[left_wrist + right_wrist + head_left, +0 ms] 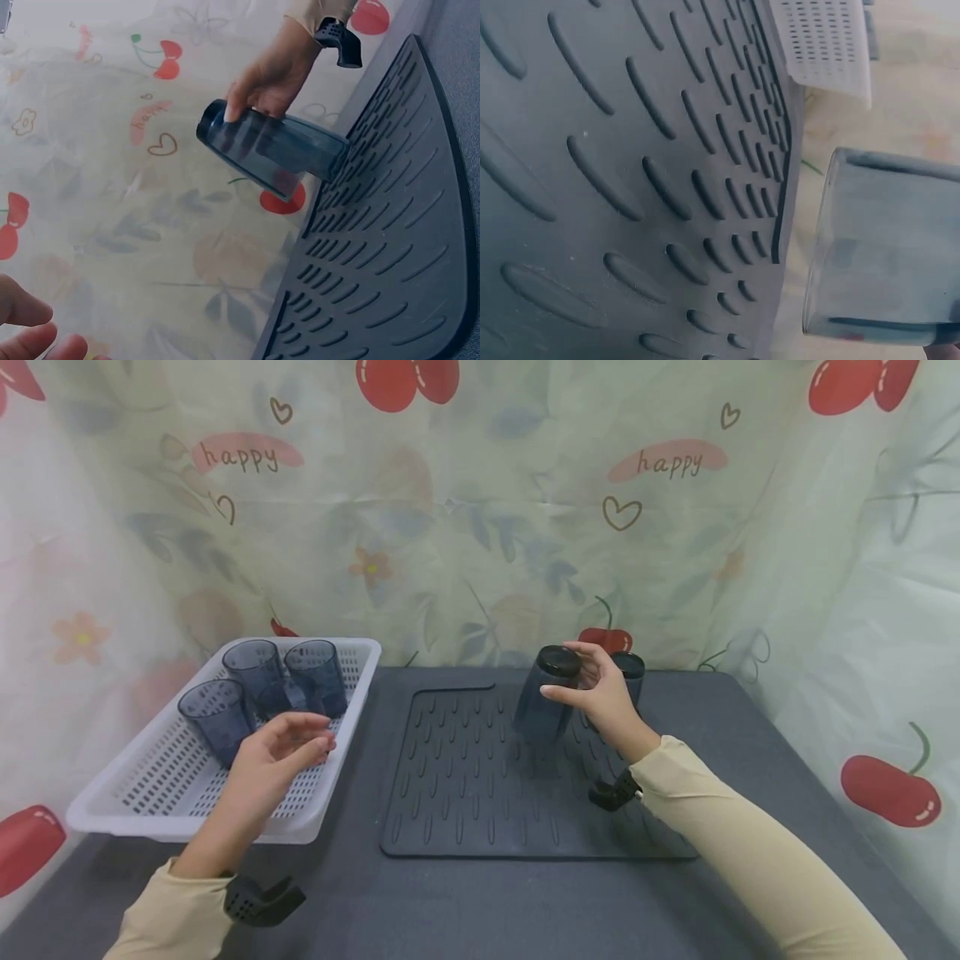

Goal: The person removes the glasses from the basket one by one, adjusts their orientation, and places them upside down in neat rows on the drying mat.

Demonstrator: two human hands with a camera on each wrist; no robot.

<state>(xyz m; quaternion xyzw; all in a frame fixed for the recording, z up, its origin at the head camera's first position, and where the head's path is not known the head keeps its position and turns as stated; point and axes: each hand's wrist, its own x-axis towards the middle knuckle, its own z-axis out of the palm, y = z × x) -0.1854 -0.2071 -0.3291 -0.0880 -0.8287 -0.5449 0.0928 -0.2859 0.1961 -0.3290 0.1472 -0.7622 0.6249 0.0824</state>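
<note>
My right hand [602, 692] grips an upside-down blue-tinted drinking glass [546, 697] near its base, thumb on one side and fingers on the other. The glass's rim hangs over the dark ridged drying mat [457, 777], and the right wrist view shows the glass [892, 247] close up. Just behind this hand, a second upside-down glass [630, 672] stands at the mat's back right, partly hidden. With nothing in its loosely bent fingers, my left hand [281, 752] hovers over the right side of a white plastic basket [315, 818]. Several more tinted glasses [217, 718] stand rim-up in the basket.
The basket sits on the left of a dark grey table [465, 910], beside the mat. A patterned curtain [465, 568] hangs behind the table and along both sides. Each wrist wears a small black camera [262, 900].
</note>
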